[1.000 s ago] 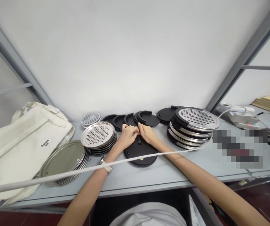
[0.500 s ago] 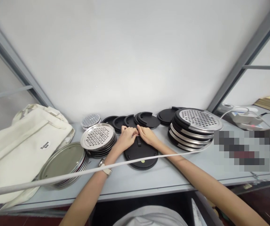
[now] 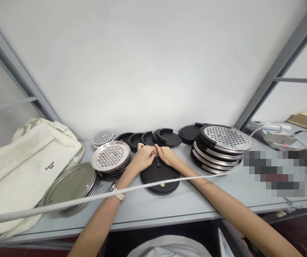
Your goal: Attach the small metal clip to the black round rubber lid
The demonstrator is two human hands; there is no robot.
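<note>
A black round plate lies on the shelf in front of me, with a short black strap or tab near its far edge and a small yellow-green dot close to the near rim. My left hand, closed with bent fingers, grips that far edge beside the strap. From the other side my right hand is closed at the same spot, and the fingertips of both hands meet there. A thin light line shows between them; what it is I cannot make out.
Perforated metal discs are stacked at left, near olive-topped round plates and a cream cloth bag. Black round plates line the wall. Another perforated-disc stack stands right. A white cable crosses in front.
Both hands stay at the plate's far edge with almost the same grip. The view has shifted very slightly.
</note>
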